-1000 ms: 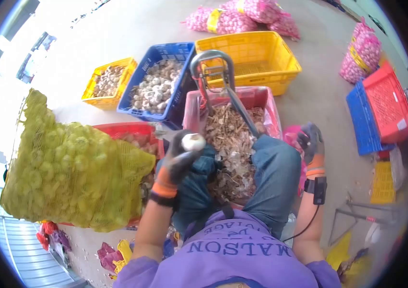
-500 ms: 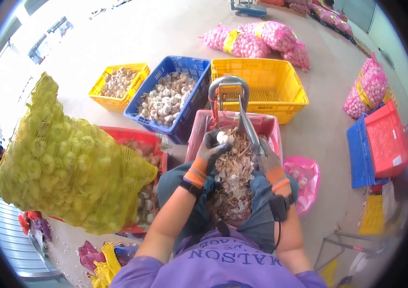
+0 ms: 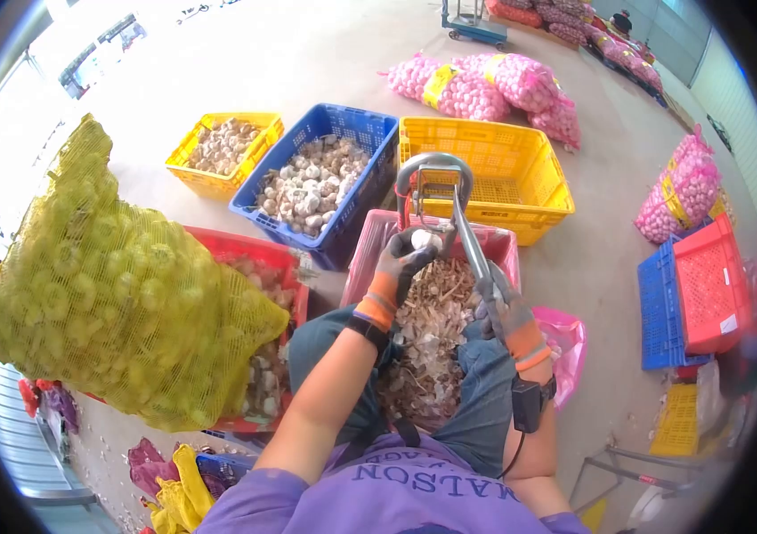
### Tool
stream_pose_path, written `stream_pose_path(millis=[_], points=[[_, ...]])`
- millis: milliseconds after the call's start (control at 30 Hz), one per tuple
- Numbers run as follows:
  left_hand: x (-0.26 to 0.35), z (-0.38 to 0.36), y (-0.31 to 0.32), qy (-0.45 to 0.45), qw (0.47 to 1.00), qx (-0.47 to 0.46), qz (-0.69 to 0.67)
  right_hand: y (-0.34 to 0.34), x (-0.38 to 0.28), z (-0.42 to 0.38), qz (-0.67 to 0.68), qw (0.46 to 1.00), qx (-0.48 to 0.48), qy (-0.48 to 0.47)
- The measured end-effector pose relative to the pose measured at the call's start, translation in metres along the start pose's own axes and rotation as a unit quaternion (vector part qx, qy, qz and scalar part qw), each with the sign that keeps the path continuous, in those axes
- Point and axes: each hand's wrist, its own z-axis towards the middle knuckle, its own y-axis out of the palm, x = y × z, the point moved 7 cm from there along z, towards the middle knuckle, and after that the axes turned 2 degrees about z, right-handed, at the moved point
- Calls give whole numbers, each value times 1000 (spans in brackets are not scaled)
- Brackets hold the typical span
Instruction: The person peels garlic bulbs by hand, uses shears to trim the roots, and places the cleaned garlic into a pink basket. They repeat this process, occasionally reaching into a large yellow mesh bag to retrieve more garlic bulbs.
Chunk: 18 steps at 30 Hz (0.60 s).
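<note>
My left hand [image 3: 403, 260], in a grey and orange glove, is closed on a white garlic bulb [image 3: 425, 239] over the pink crate [image 3: 366, 238]. Gloved in the same way, my right hand [image 3: 505, 313] is wrapped round the long handle of a metal cutter [image 3: 470, 236]. The cutter stands on a curved grey metal frame [image 3: 434, 160], and the bulb is close beside its lower part. Below my hands, dry skins and stem pieces [image 3: 427, 329] fill the pink crate between my legs.
A yellow net sack of garlic [image 3: 129, 303] leans over a red crate [image 3: 300, 298] at left. Ahead are a blue crate [image 3: 245, 206] and small yellow crate [image 3: 205, 182] with garlic, and a large yellow crate [image 3: 521, 212]. A pink bag [image 3: 574, 351] lies at right.
My left hand has moved slightly up and right with the bulb, nearer the cutter. My right hand has shifted a little down and right along with the handle. The whole view has shifted slightly.
</note>
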Motion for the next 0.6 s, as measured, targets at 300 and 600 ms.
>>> stream_pose_path(millis=[300, 600], points=[[-4, -4, 3, -72, 993, -46, -79, 1, -6, -5, 32, 998, -4, 58], [-2, -9, 3, -97, 984, -17, -145, 5, -9, -6, 42, 997, -5, 67]])
